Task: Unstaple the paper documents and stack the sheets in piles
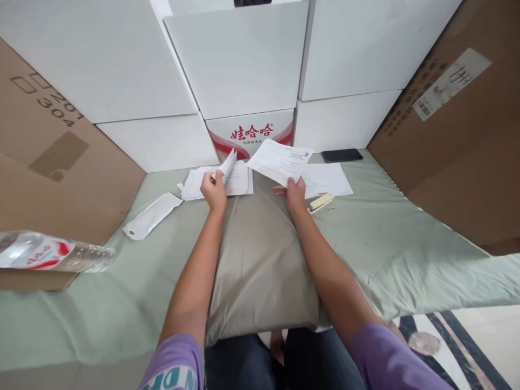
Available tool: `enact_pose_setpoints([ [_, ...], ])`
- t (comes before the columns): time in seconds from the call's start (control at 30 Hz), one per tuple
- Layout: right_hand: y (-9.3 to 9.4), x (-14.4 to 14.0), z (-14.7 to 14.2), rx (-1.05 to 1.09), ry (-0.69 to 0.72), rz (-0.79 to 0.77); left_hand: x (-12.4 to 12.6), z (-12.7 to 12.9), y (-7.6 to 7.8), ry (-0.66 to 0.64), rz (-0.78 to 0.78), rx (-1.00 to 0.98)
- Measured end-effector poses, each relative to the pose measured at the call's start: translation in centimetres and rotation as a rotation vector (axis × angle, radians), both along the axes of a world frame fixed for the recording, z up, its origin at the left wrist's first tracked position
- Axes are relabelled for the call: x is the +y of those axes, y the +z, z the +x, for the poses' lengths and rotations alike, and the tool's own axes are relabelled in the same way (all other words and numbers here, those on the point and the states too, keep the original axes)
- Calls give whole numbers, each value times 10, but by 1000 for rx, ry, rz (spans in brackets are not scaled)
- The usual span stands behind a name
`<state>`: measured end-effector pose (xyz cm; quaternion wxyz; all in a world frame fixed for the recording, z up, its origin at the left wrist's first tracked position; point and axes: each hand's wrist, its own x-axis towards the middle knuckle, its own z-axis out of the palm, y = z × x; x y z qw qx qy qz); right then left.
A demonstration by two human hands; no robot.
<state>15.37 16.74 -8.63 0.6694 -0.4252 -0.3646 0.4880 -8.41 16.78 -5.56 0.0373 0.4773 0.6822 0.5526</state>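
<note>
My left hand [214, 190] is closed on some sheets of paper [228, 166], their free edges bent upward above a paper stack [199, 183]. In my right hand [293, 194] is a printed sheet [281, 160], pinched at its near edge and tilted, with some fingers stretched out to the left. That sheet partly covers another paper pile [331, 180] lying to the right. A cream stapler [320, 202] rests just right of my right hand, at the near edge of this pile.
White boxes [244, 65] stand along the back, with brown cartons [467, 146] at both sides. A black phone [342, 155] lies behind the right pile. At left are a white packet [152, 215] and a plastic water bottle [52, 253]. Green cloth [357, 238] covers the surface.
</note>
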Motion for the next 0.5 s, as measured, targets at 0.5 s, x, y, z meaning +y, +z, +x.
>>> enact_pose_setpoints([
  [0.5,8,-4,-20,33,457,-311,-36,72,-26,-567,-58,580],
])
